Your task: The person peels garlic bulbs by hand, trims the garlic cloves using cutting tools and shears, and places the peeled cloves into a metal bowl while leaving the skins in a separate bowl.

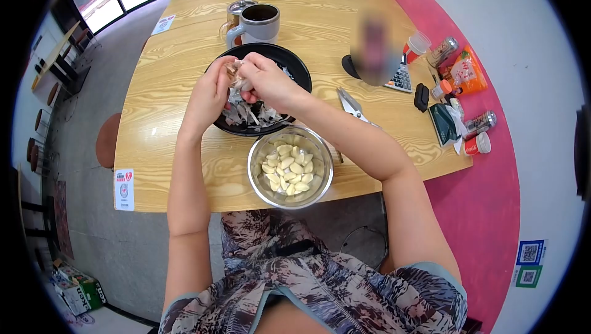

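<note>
Because fingers wrap around it from both sides, the papery garlic piece (239,76) shows only in part, and whether it is a whole bulb is hard to tell. It is held above the black dish (301,70), the fingers of the left hand (214,91) curled in against its left side and those of the right hand (271,83) closed on its right; the fingertips are partly hidden. Loose skins (245,111) lie in the dish beneath, half covered by the hands. Just on the near side, a metal bowl (252,177) holds pale peeled cloves (288,171). A dark-filled mug (265,27) stands close beyond the dish, partly blocking a lidded glass vessel (236,12). To the right lie open scissors (352,105), their handles masked by the forearm, and a calculator (401,79), partly covered by a blurred patch. All these rest on a wood-grained table (178,88), with an orange packet (469,74) and a tissue pack (443,123) toward its right edge. Past that runs a pink band (486,211) beside a pale wall; grey floor (135,248) spreads left, with stools (52,94) and another table (56,57), darkened toward the lens edge.
</note>
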### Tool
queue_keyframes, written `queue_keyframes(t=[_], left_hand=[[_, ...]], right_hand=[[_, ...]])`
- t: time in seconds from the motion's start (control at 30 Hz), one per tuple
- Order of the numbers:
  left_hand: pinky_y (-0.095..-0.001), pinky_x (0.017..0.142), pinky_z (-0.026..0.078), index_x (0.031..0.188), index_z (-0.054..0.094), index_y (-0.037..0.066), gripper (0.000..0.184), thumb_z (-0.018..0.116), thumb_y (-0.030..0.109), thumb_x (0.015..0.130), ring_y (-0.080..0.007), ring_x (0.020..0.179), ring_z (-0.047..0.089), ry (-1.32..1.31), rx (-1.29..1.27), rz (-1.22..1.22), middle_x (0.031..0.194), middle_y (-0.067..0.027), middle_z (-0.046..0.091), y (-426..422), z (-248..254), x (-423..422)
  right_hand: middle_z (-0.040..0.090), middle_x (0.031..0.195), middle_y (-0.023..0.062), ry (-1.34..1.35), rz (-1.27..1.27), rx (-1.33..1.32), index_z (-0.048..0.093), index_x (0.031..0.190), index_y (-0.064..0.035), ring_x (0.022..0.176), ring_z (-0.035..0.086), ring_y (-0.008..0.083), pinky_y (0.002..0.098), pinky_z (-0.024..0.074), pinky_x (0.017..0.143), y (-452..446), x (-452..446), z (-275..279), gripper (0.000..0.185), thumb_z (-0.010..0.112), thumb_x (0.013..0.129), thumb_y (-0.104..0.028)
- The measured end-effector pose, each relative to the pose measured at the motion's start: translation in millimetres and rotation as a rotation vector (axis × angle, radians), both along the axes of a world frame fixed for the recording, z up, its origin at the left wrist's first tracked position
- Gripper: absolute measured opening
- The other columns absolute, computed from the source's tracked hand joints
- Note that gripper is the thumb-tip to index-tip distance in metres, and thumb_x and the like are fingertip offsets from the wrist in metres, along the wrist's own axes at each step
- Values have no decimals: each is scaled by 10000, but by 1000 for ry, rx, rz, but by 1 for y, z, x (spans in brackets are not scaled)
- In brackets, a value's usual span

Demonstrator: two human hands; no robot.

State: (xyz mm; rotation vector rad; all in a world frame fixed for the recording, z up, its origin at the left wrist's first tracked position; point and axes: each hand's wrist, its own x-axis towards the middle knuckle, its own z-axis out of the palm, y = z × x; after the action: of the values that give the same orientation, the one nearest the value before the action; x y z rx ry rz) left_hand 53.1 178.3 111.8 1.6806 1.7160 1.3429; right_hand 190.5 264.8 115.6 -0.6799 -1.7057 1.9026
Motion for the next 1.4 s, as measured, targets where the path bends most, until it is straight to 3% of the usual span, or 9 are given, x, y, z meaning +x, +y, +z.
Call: queue_keyframes(t=[0.13,0.27,0.37,0.6,0.77,0.83,0.93,1.23,1.4], left_hand=[[-251,572,469,1207,547,21,240,455,129,1013,-81,629,530,-252,-19,-77,782,-61,583,1,-1,-3],[-243,596,467,1192,554,23,226,493,120,998,-86,663,535,-223,-37,-150,828,-36,595,2,-4,-4],[-232,621,460,1183,562,25,220,516,122,991,-77,697,526,-203,-2,-206,847,-18,588,0,-7,-6],[-226,656,475,1097,579,32,147,518,126,1000,-51,736,521,-166,-51,-130,875,-2,590,-1,-2,-8],[-259,643,469,1038,605,18,133,560,126,974,-84,683,542,124,-53,-41,814,-32,596,0,-6,-8],[-328,680,497,1055,641,77,161,603,131,908,-233,720,613,296,50,-68,863,-93,628,1,-11,-6],[-347,702,507,1113,660,117,252,642,134,862,-271,777,639,388,-62,-62,931,-79,655,-1,-10,-7],[-336,693,508,1199,634,116,370,672,204,841,-246,718,612,393,-42,-56,1059,-62,644,-8,1,1],[-323,674,503,1222,611,72,379,645,247,887,-210,686,594,298,28,-79,999,-78,651,0,-7,-5]], right_hand=[[578,836,62,22,133,-117,496,1026,-49,640,568,117,244,472,564,10,7,4,187,501,956,-222],[606,873,69,-19,128,-184,524,1064,-30,725,612,124,263,508,573,13,19,7,241,535,937,-235],[615,1004,89,-195,164,121,524,1183,-35,873,628,159,317,536,739,19,26,6,358,619,860,-157],[613,1017,144,-298,139,1025,544,1124,-13,952,617,273,368,497,811,18,36,6,369,632,774,-91],[607,1025,177,-377,125,1085,550,1103,-26,1008,590,333,432,481,856,9,36,-3,333,618,782,-83],[607,1026,178,-452,123,1154,558,1098,-32,1018,588,332,447,479,865,7,35,-2,321,621,789,-92],[613,1030,176,-536,130,1186,595,1074,-50,1018,587,344,464,485,866,7,31,-1,293,638,797,-134],[632,974,179,-667,142,1292,672,1007,-73,985,606,354,467,509,841,7,24,-9,243,665,799,-200],[675,889,187,-387,-51,1009,663,1022,-14,838,662,331,423,530,757,11,26,5,274,653,813,-191]])
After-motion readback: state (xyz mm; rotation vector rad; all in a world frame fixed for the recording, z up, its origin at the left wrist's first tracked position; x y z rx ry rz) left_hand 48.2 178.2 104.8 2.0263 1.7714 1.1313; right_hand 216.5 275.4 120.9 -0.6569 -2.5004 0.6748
